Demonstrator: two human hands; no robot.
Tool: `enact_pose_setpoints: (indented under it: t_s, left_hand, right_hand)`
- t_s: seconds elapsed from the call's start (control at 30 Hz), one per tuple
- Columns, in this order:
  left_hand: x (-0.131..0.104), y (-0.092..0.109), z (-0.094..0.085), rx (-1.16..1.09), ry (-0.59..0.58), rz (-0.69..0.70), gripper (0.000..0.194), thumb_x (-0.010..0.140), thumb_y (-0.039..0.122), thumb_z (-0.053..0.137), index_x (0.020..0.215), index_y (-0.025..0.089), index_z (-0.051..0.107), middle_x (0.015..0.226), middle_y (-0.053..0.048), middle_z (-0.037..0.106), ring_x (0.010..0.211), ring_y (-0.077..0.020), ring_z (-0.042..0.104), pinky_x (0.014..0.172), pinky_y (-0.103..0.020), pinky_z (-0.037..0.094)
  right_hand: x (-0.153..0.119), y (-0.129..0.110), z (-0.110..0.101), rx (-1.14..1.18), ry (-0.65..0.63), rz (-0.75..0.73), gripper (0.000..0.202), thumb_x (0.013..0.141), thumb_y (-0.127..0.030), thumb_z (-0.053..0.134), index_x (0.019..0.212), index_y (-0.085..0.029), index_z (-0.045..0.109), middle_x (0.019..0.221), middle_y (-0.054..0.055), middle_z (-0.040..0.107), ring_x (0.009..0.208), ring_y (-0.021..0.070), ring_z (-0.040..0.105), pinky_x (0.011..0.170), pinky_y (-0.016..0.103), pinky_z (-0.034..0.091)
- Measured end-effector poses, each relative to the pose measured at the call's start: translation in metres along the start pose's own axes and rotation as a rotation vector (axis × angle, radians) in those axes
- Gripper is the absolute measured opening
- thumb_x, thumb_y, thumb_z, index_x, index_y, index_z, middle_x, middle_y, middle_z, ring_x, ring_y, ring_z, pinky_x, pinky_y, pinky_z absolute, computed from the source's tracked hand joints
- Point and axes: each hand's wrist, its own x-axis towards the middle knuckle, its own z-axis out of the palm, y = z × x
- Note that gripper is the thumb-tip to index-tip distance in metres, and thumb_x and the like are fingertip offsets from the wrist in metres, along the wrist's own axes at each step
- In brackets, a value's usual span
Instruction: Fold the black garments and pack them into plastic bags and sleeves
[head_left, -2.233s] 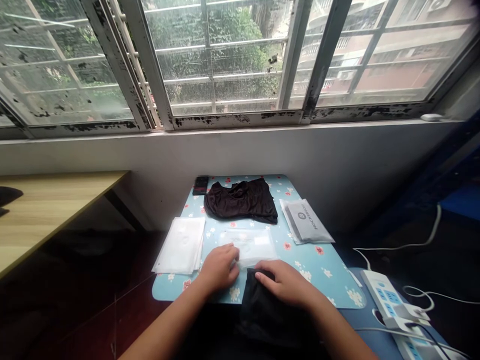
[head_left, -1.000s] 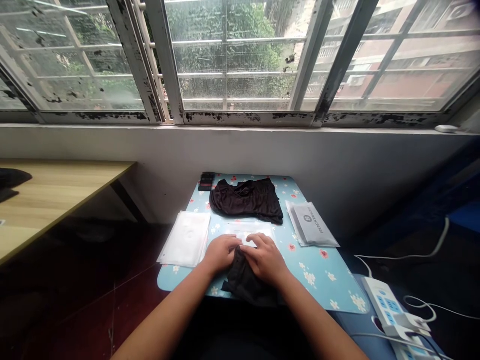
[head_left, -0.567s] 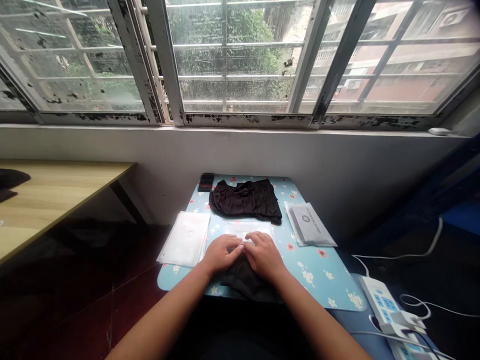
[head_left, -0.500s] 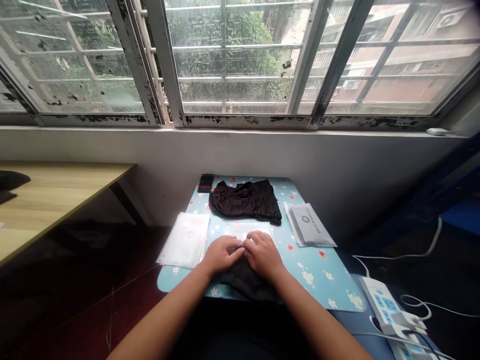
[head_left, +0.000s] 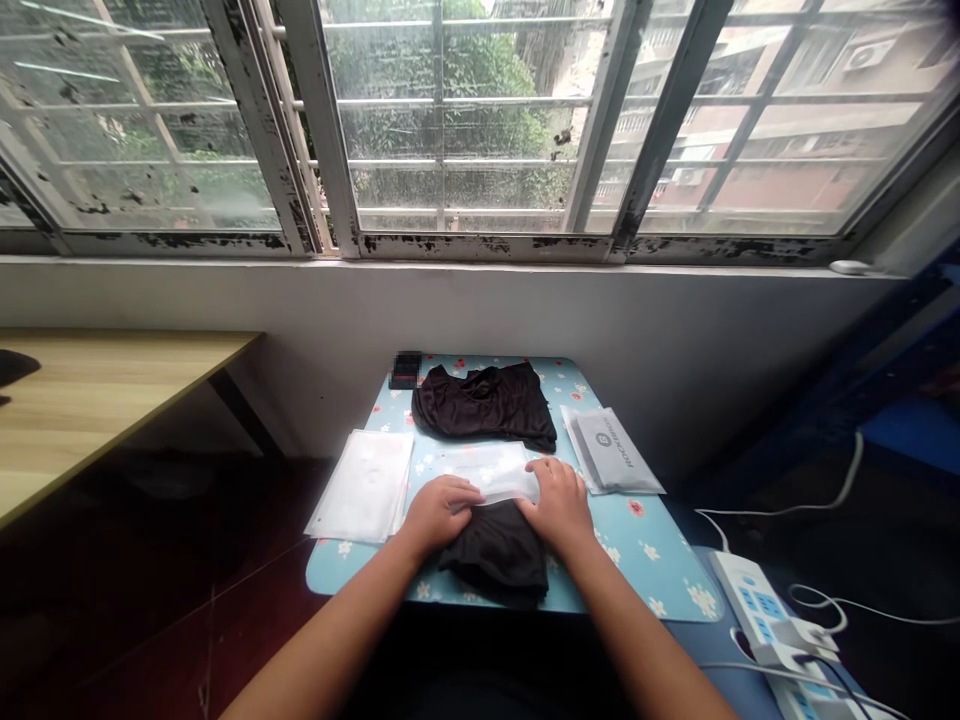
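A translucent plastic bag (head_left: 487, 468) lies on the small table, its near edge facing me and slightly raised. Just in front of that edge is a folded black cloth (head_left: 502, 555), its near end by the table's front edge. My left hand (head_left: 439, 515) grips the bag's near left corner between thumb and fingers. On the other side my right hand (head_left: 561, 505) has thumb and fingers around the bag's right edge, beside the cloth. Whether the cloth's far end is inside the bag or only against it, I cannot tell.
Behind the bag lies a crumpled black garment (head_left: 484, 403). White plastic bags (head_left: 364, 485) are stacked at left, and a packed bag with printed lettering (head_left: 611, 450) lies at right. A power strip (head_left: 765, 610) with cables stands right of the floral table (head_left: 675, 575).
My hands have moved apart from their meeting point over the cloth, the right one going right. The bag's near edge and the black cloth between them now show. The view has shifted slightly.
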Motion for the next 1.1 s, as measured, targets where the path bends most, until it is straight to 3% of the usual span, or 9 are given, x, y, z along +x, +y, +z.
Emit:
enact_pose_setpoints:
  t_s: [0.27, 0.4, 0.5, 0.6, 0.67, 0.77, 0.87, 0.97, 1.1]
  left_hand:
    - [-0.002, 0.025, -0.001, 0.315, -0.13, 0.137, 0.038, 0.081, 0.011, 0.059, 0.105, 0.029, 0.082, 0.106, -0.005, 0.079, 0.093, -0.0268, 0.068, 0.088, -0.042, 0.054]
    - [-0.007, 0.051, -0.012, 0.363, -0.231, 0.098, 0.019, 0.088, 0.029, 0.064, 0.096, 0.026, 0.081, 0.091, -0.007, 0.077, 0.089, -0.0271, 0.067, 0.083, -0.039, 0.053]
    - [-0.001, 0.064, -0.022, 0.353, -0.294, 0.134, 0.032, 0.095, 0.047, 0.059, 0.088, 0.023, 0.078, 0.085, -0.008, 0.074, 0.087, -0.0266, 0.067, 0.083, -0.037, 0.053]
    - [0.017, 0.062, -0.023, 0.276, -0.302, 0.211, 0.033, 0.101, 0.042, 0.051, 0.11, 0.023, 0.075, 0.115, -0.009, 0.074, 0.113, -0.0274, 0.065, 0.102, -0.04, 0.049]
    - [0.03, 0.053, -0.017, 0.233, -0.338, 0.236, 0.038, 0.104, 0.039, 0.048, 0.134, 0.024, 0.065, 0.144, -0.009, 0.062, 0.136, -0.0293, 0.052, 0.117, -0.045, 0.038]
    - [0.041, 0.04, -0.003, 0.23, -0.472, 0.245, 0.049, 0.105, 0.044, 0.046, 0.151, 0.029, 0.05, 0.163, -0.01, 0.041, 0.152, -0.0363, 0.032, 0.122, -0.059, 0.026]
    - [0.041, 0.032, 0.011, 0.239, -0.602, 0.278, 0.053, 0.105, 0.049, 0.043, 0.155, 0.032, 0.043, 0.166, -0.01, 0.033, 0.154, -0.0414, 0.023, 0.12, -0.07, 0.018]
    - [0.039, 0.032, 0.016, 0.216, -0.645, 0.285, 0.052, 0.106, 0.047, 0.041, 0.156, 0.034, 0.041, 0.167, -0.009, 0.031, 0.156, -0.0401, 0.018, 0.12, -0.071, 0.012]
    - [0.045, 0.037, 0.012, 0.159, -0.71, 0.271, 0.049, 0.106, 0.047, 0.038, 0.153, 0.034, 0.046, 0.166, -0.007, 0.033, 0.156, -0.0388, 0.017, 0.12, -0.071, 0.009]
  right_hand:
    - [-0.006, -0.011, -0.026, 0.035, -0.063, -0.168, 0.009, 0.086, -0.026, 0.063, 0.094, -0.023, 0.066, 0.101, 0.007, 0.066, 0.1, 0.0263, 0.057, 0.097, 0.043, 0.036]
    - [-0.052, -0.032, -0.049, 0.171, -0.078, -0.227, 0.015, 0.093, -0.026, 0.054, 0.1, -0.024, 0.067, 0.108, 0.009, 0.068, 0.101, 0.0268, 0.06, 0.094, 0.043, 0.042]
    - [-0.097, -0.041, -0.048, 0.142, -0.048, -0.175, 0.024, 0.095, -0.027, 0.051, 0.109, -0.026, 0.07, 0.123, 0.011, 0.068, 0.12, 0.0342, 0.058, 0.101, 0.051, 0.042]
    - [-0.127, -0.035, -0.04, 0.094, -0.095, -0.164, 0.037, 0.097, -0.029, 0.05, 0.13, -0.033, 0.066, 0.142, 0.007, 0.062, 0.138, 0.038, 0.048, 0.109, 0.06, 0.038]
    - [-0.136, -0.025, -0.039, 0.134, -0.217, -0.232, 0.048, 0.097, -0.036, 0.055, 0.145, -0.036, 0.056, 0.154, 0.005, 0.052, 0.145, 0.0382, 0.042, 0.113, 0.062, 0.037]
    - [-0.138, -0.012, -0.041, 0.19, -0.396, -0.328, 0.078, 0.087, -0.038, 0.066, 0.159, -0.038, 0.035, 0.167, 0.005, 0.028, 0.152, 0.0403, 0.029, 0.118, 0.064, 0.033]
    - [-0.132, -0.012, -0.04, 0.169, -0.467, -0.311, 0.091, 0.077, -0.017, 0.061, 0.161, -0.036, 0.03, 0.17, 0.004, 0.017, 0.155, 0.0383, 0.021, 0.121, 0.064, 0.028]
    - [-0.12, -0.019, -0.034, 0.145, -0.491, -0.294, 0.092, 0.072, -0.007, 0.052, 0.16, -0.03, 0.036, 0.17, 0.005, 0.018, 0.156, 0.0354, 0.02, 0.123, 0.061, 0.026]
    - [-0.094, -0.031, -0.034, 0.162, -0.518, -0.351, 0.085, 0.073, -0.011, 0.053, 0.156, -0.024, 0.043, 0.167, 0.01, 0.03, 0.153, 0.0356, 0.028, 0.123, 0.058, 0.027]
